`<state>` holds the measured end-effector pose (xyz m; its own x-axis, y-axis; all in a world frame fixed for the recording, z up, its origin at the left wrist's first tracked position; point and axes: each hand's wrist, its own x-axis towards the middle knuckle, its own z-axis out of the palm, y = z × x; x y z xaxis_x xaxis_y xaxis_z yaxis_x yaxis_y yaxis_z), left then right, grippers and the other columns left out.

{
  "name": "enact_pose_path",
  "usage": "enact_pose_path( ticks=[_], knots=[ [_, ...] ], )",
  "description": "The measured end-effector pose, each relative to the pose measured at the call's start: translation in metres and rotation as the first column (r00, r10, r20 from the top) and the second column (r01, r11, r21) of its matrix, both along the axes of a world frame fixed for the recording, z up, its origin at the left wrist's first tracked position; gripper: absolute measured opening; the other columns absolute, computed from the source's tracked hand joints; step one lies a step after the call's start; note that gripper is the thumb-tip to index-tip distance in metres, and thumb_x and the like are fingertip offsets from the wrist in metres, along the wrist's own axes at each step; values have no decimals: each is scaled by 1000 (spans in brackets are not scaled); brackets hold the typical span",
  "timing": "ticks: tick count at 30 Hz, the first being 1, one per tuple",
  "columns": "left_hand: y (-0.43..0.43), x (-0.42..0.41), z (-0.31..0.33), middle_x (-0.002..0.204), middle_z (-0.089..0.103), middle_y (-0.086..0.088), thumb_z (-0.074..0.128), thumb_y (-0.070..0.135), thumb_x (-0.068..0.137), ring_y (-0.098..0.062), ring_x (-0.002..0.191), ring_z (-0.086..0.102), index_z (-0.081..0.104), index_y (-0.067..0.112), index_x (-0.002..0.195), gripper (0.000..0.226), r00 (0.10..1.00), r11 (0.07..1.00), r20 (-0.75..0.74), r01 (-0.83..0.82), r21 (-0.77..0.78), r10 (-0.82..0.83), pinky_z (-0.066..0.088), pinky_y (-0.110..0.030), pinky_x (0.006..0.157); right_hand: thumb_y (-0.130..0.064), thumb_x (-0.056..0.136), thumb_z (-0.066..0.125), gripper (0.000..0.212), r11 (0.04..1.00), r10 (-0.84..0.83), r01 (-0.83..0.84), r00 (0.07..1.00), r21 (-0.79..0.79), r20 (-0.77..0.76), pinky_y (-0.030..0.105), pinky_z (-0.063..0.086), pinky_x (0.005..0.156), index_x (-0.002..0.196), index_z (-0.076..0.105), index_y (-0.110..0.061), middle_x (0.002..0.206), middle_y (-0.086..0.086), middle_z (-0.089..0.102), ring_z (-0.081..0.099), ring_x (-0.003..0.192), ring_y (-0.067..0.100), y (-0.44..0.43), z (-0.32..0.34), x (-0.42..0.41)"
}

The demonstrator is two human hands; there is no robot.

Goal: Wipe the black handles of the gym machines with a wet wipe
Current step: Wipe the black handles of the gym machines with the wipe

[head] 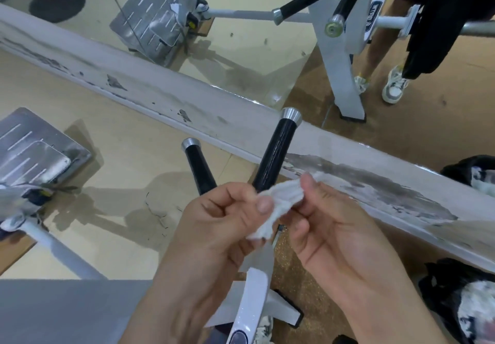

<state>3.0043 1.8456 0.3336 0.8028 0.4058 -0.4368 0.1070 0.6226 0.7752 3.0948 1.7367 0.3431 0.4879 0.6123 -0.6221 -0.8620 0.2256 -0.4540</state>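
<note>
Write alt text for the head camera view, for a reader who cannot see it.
Two bare hands, left hand and right hand, hold a crumpled white wet wipe between them, just in front of two black machine handles with silver end caps. A mirror behind reflects the same handles.

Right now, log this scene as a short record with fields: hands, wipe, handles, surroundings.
left hand: pinches one end of the wet wipe
right hand: pinches the other end
wipe: white, crumpled, held in front of the handles, not wrapped on one
handles: longer black handle and shorter black handle, both metal-capped
surroundings: mirror behind the worn white ledge
</note>
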Motion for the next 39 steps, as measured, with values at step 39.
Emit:
enact_pose_path(
  ticks=[39],
  knots=[
    [23, -33, -78, 78, 69, 16, 70, 35, 82, 3, 77, 60, 74, 41, 88, 10, 871, 609, -349, 75, 790, 345, 43, -12, 64, -20, 92, 54, 20, 392, 880, -5, -291, -920, 377, 32, 47, 77, 97, 72, -26, 90, -2, 69, 58, 83, 13, 75, -47, -6]
  ],
)
